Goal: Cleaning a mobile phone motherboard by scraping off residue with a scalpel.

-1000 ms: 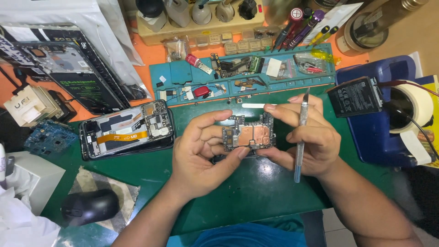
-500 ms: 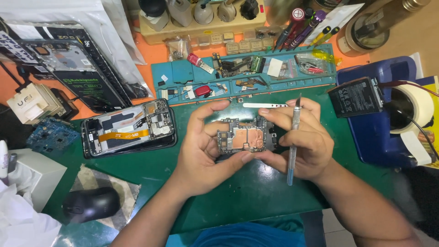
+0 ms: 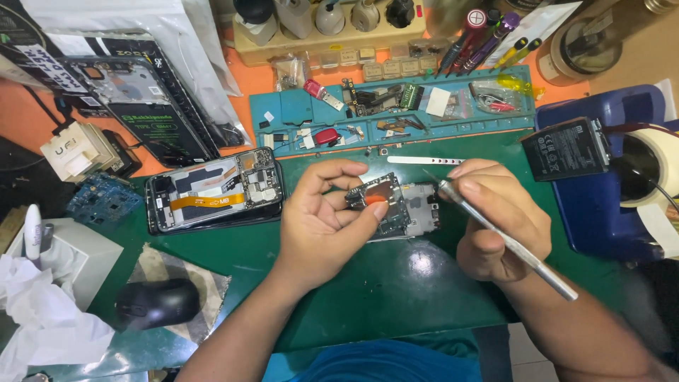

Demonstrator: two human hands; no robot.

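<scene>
A small circuit board [image 3: 396, 209] is pinched between the fingers of the left hand [image 3: 322, 223] above the green tabletop [image 3: 396, 290]. A slim metal tool [image 3: 506, 240] is gripped in the right hand [image 3: 498, 226], its tip at the board's edge. An opened phone [image 3: 212, 191] lies nearby.

The tool [image 3: 506, 240] in the right hand [image 3: 495, 226] is smooth, bright metal with a dull sheen, and the circuit board [image 3: 396, 206] pinched in the left hand [image 3: 322, 223] shows grey metal shields beside a coppery patch. The green mat [image 3: 396, 290] looks rubbery and glossy (light pools on it), while the mouse [image 3: 157, 303] is matt black plastic and the tissue [image 3: 39, 318] crumpled white paper.
</scene>
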